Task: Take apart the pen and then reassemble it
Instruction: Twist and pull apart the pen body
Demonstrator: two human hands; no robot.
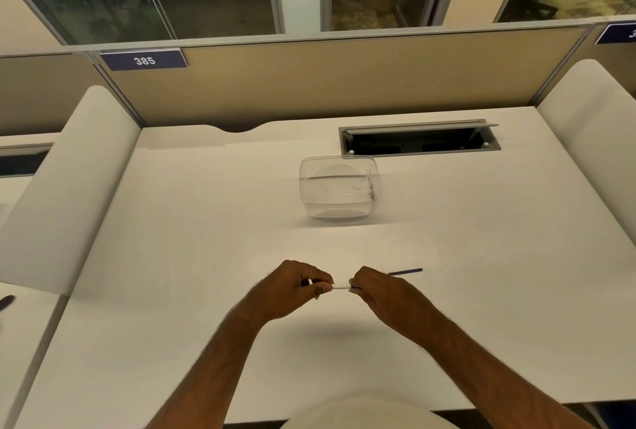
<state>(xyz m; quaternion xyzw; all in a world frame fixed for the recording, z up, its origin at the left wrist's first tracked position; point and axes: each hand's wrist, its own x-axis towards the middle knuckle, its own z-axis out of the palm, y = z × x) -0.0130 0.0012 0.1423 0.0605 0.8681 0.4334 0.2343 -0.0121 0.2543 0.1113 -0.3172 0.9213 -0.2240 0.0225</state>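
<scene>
Both my hands hold a white pen barrel [340, 286] level above the white desk [206, 256], near its front middle. My left hand [296, 287] pinches the barrel's left end. My right hand [375, 291] grips the right end, where a dark part shows at the fingertips. Only a short white stretch of the barrel shows between the hands. A thin dark blue refill [405, 271] lies flat on the desk just behind and to the right of my right hand.
A clear plastic container [339, 187] stands further back at the desk's middle. Behind it is an open cable slot [418, 139] in the desk. Beige partitions bound the back and both sides. A dark object [7, 301] lies on the neighbouring desk at left.
</scene>
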